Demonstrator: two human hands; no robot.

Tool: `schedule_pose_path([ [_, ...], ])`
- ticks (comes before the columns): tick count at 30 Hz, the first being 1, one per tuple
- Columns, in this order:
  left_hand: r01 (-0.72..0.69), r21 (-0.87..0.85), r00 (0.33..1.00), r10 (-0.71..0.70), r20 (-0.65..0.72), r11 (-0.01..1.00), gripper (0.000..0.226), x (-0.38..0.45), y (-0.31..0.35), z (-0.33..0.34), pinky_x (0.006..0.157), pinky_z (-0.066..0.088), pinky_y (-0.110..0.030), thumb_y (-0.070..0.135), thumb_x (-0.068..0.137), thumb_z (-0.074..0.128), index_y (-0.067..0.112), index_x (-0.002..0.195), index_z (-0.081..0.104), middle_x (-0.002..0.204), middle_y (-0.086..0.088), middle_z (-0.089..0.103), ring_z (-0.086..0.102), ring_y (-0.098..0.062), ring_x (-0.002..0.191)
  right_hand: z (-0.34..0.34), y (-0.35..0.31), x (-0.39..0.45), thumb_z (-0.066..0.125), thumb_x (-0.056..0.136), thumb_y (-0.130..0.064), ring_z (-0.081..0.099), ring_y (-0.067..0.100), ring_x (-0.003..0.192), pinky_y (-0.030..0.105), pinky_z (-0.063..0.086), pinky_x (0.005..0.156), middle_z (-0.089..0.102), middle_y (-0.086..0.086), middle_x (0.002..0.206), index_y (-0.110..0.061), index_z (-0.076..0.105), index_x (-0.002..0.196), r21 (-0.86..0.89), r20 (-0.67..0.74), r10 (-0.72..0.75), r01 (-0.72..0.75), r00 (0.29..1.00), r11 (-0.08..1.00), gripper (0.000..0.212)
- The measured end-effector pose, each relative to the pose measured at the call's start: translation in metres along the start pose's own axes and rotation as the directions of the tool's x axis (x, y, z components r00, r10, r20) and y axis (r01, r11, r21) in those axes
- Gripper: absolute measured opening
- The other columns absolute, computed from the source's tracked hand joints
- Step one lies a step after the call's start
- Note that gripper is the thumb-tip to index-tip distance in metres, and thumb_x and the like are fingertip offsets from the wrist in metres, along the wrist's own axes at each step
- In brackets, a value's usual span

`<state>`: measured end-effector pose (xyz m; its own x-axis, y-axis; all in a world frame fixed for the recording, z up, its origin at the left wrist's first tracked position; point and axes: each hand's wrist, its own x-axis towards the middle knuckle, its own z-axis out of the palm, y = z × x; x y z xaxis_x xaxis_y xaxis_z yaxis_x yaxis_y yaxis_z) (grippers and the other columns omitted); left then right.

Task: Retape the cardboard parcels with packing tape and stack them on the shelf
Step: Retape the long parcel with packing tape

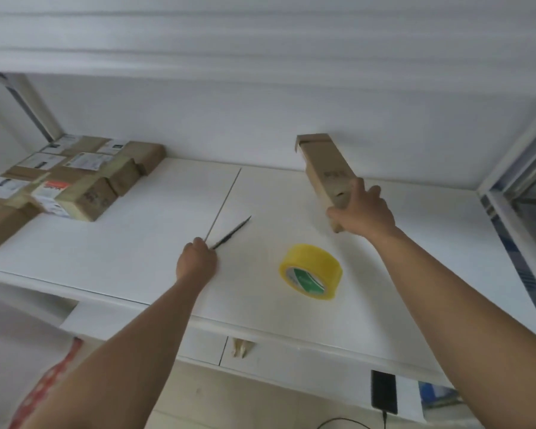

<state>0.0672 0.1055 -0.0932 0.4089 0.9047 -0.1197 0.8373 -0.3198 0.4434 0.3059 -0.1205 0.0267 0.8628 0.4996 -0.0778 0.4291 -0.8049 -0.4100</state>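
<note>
My right hand grips the near end of a long, narrow cardboard parcel that lies on the white shelf; its far end flap stands open near the back wall. My left hand holds the handle of a knife, blade pointing away to the right, just above the shelf. A yellow roll of packing tape lies on the shelf between my two arms. Several taped cardboard parcels with white labels sit packed together at the shelf's left end.
A seam line runs across the shelf board near the knife. Metal shelf posts stand at the back left and along the right side. Below the shelf edge a black phone lies with a cable attached.
</note>
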Motion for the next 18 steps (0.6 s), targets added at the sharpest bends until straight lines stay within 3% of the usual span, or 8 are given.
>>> schedule_pose_path([
  [5,0.055,-0.053,0.998,-0.054,0.011,0.997,0.027,0.007,-0.01,-0.005,0.09,0.048,-0.041,0.022,0.095,0.05,0.001,0.11,0.059,0.116,-0.022,0.062,0.059,-0.04,0.108,-0.007,-0.057,-0.039,0.067,0.075,-0.052,0.051,0.037,0.11,0.04,0.048,0.081,0.037,0.01,0.125,-0.023,0.026,0.141,0.099,-0.054,-0.141,0.146,0.989,0.984,0.082],
  [10,0.062,-0.123,0.997,-0.066,-0.035,0.99,0.025,0.008,-0.033,-0.015,0.084,0.049,-0.041,0.022,0.098,0.049,0.002,0.108,0.058,0.111,-0.017,0.063,0.06,-0.038,0.103,0.028,-0.118,-0.083,0.065,0.077,-0.057,0.053,0.034,0.109,0.036,0.04,0.077,0.038,0.007,0.124,-0.025,0.026,0.143,0.167,-0.038,-0.23,0.233,0.973,0.958,0.083],
  [14,0.025,-0.191,0.992,-0.047,-0.116,0.981,0.02,0.012,-0.061,-0.03,0.083,0.048,-0.042,0.023,0.101,0.048,0.005,0.1,0.056,0.107,-0.017,0.062,0.057,-0.036,0.101,0.085,-0.149,-0.113,0.062,0.078,-0.059,0.05,0.036,0.109,0.04,0.044,0.079,0.031,0.003,0.112,-0.025,0.027,0.138,0.201,0.063,-0.224,0.208,0.973,0.957,0.078],
  [18,0.067,-0.173,0.988,-0.089,-0.123,0.983,0.024,0.016,-0.091,-0.043,0.089,0.048,-0.046,0.025,0.101,0.049,0.003,0.104,0.058,0.109,-0.017,0.063,0.056,-0.037,0.106,0.132,-0.163,-0.13,0.061,0.076,-0.06,0.041,0.031,0.11,0.039,0.042,0.075,0.031,0.006,0.118,-0.022,0.027,0.136,0.072,0.186,-0.188,0.177,0.964,0.981,0.078],
])
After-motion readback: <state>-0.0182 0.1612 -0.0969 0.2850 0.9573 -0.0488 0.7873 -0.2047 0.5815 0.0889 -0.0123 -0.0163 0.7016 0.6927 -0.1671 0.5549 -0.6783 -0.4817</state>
